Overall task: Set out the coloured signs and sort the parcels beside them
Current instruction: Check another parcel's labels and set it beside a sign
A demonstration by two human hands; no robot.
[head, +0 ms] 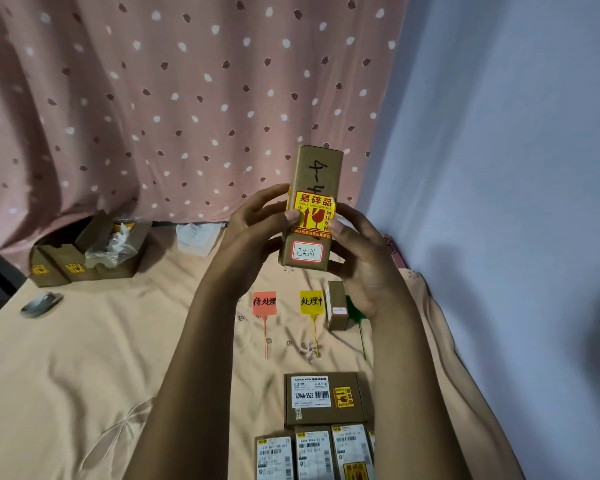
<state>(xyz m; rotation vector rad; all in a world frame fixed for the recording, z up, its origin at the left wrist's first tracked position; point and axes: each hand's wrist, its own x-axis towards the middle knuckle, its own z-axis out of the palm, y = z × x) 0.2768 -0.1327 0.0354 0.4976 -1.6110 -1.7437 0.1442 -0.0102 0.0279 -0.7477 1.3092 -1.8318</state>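
Both my hands hold a tall brown parcel (317, 174) upright in the air, above the bed. It bears a yellow-and-red fragile sticker, a handwritten "4-4" and a small white label. My left hand (257, 230) grips its left side, my right hand (361, 261) its right side. Below lie three signs on the peach sheet: a red sign (264, 303), a yellow sign (311, 301) and a green sign (355, 311), partly hidden. A small brown parcel (336, 305) stands between the yellow and green signs. Several more parcels (323, 398) lie near the bottom edge.
Open cardboard boxes (84, 258) with crumpled plastic sit at the back left by the pink dotted curtain (153, 98). A grey tape roll (41, 304) lies at the left. A clear bag (196, 239) rests by the curtain. A white wall (516, 168) bounds the right.
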